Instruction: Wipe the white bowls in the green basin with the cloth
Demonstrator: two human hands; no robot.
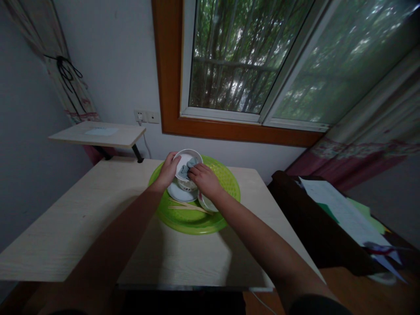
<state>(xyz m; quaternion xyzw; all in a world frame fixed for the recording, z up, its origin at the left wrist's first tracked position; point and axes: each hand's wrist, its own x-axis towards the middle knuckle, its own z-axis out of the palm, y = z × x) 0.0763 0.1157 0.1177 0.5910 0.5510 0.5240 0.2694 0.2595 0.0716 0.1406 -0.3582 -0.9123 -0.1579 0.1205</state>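
Observation:
My left hand point(168, 169) grips the rim of a white bowl point(184, 159), tilting it over a round green tray point(226, 179). My right hand point(205, 178) is closed on a grey cloth point(189, 168) pressed inside the bowl. Under the bowl lies a white plate point(177, 193), with another white dish point(207, 204) below my right wrist. Wooden chopsticks point(187, 206) rest on the tray near its front.
The tray sits on a light wooden table point(82, 214). A small raised shelf point(98, 134) stands at the back left by the wall. A dark chair with papers point(337, 210) is to the right. A window is behind the table.

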